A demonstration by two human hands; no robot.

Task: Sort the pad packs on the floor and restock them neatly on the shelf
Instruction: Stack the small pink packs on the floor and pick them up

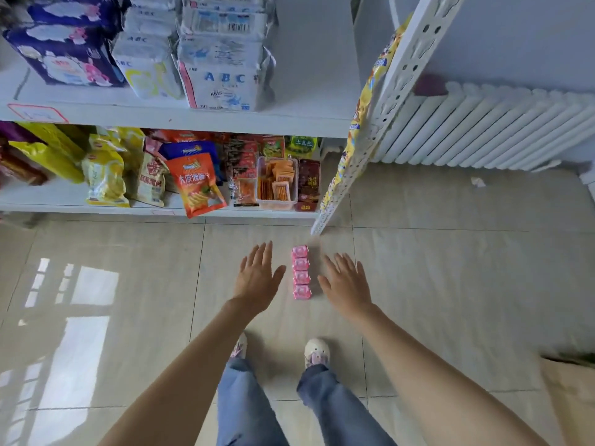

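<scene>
We are facing the shelf [180,119], standing beyond our hands with white packs [222,78] stacked on it. We are holding our left hand [257,278] and right hand [346,284] apart, fingers spread and gripping nothing. Between them, four pink packs [301,277] are lying in a row on the floor [128,252], touching neither hand.

On the tiled floor [128,284], before the white metal shelf unit [180,119]: a row of four small pink pad packs [301,277], touching end to end. Left hand [257,278] just left of the row, right hand [346,284] just right. On the upper shelf, white ABC pad packs [222,75]; below, snack bags [196,185]. Right of the shelving, a white ribbed radiator [489,130].
</scene>
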